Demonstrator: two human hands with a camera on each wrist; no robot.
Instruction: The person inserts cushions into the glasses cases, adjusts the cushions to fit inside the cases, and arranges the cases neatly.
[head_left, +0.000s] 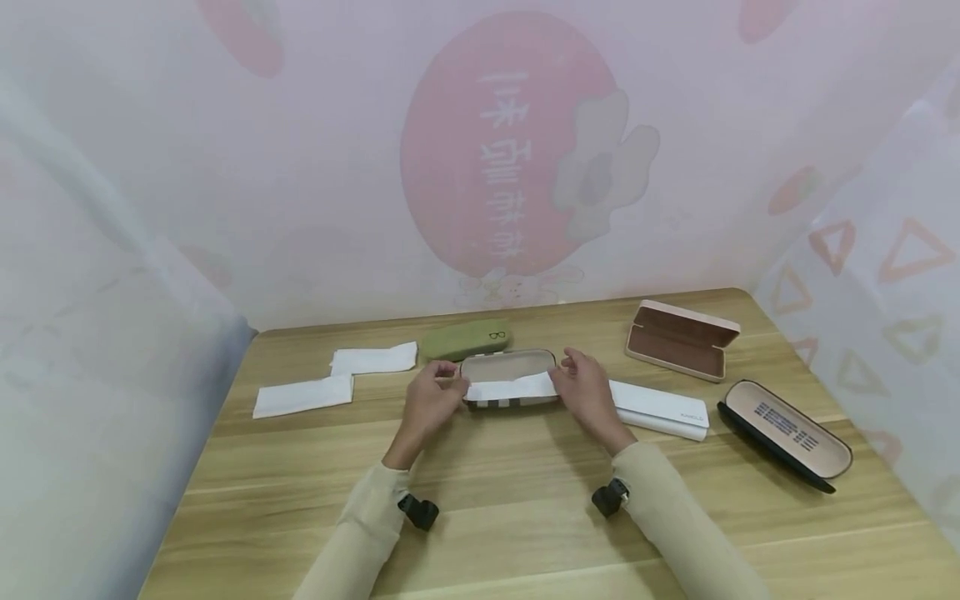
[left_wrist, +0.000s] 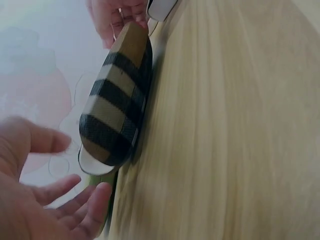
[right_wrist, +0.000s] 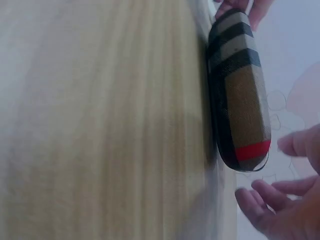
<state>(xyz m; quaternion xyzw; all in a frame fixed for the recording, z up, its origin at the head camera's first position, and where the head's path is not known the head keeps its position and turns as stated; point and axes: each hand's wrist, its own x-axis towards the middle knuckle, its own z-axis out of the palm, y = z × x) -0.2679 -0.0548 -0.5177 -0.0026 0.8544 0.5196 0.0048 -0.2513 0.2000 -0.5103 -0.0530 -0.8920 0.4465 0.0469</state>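
Observation:
A plaid glasses case lies open in front of me, pale lining facing up. A folded white cloth stretches along its near side in the head view. My left hand is at the case's left end, my right hand at its right end. From the left wrist, the left fingers are spread around the plaid end with a gap. The right wrist view shows the right thumb and fingers likewise parted beside the red-striped end. In both wrist views the cloth is hidden.
Two white cloths lie at the left. Behind the plaid case sits a green glasses case. To the right are a white case, an open pink case and an open black case on the wooden table.

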